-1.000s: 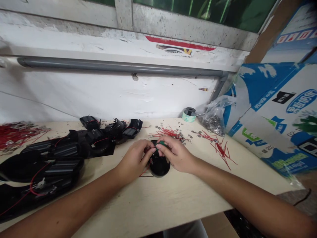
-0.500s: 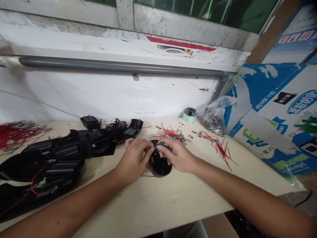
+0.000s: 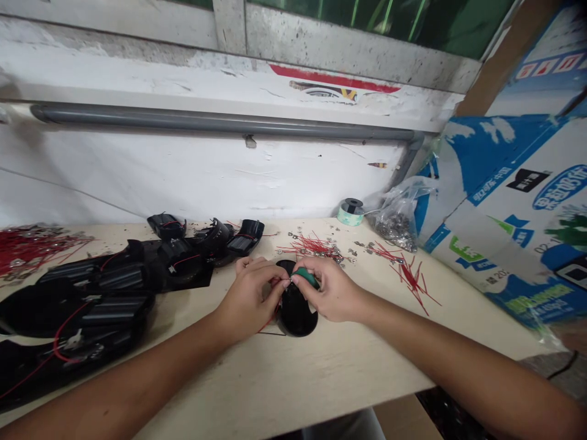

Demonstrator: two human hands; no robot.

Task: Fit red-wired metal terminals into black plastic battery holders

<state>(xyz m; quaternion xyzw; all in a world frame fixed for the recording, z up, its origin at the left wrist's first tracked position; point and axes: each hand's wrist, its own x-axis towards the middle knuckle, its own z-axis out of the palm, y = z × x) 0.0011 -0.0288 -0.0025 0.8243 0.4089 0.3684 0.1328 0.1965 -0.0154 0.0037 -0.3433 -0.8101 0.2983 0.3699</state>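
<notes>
bowl: the black bowl (image 3: 298, 319) is standing on the table (image 3: 348, 366), centre of the dial, one red wire showing by its left rim; it is looking partway through, its inside too dark for telling what is fixed.
left hand: the left hand (image 3: 257, 290) is pinching narrowly, thumb against forefinger, over the bowl's far edge; whatever lies between the tips is too small to tell.
right hand: the right hand (image 3: 328, 287) is holding a green piece (image 3: 308, 277), its fingertips meeting the left's.
shells: black shells (image 3: 121, 280) are lying from eight to eleven o'clock, several carrying red wires, so these are seeming further along; whether any is finished, i cannot tell.
loose wires: red wires (image 3: 415, 284) are lying between two and three o'clock, a bunch (image 3: 314, 245) at twelve, both seemingly unused.
heap: a larger red heap (image 3: 32, 250) is spreading between nine and ten, suggesting plenty is remaining.
bag: a clear bag (image 3: 398, 226) of small metal bits is slumping between one and two.
roll: a roll (image 3: 350, 214) is standing at one.
</notes>
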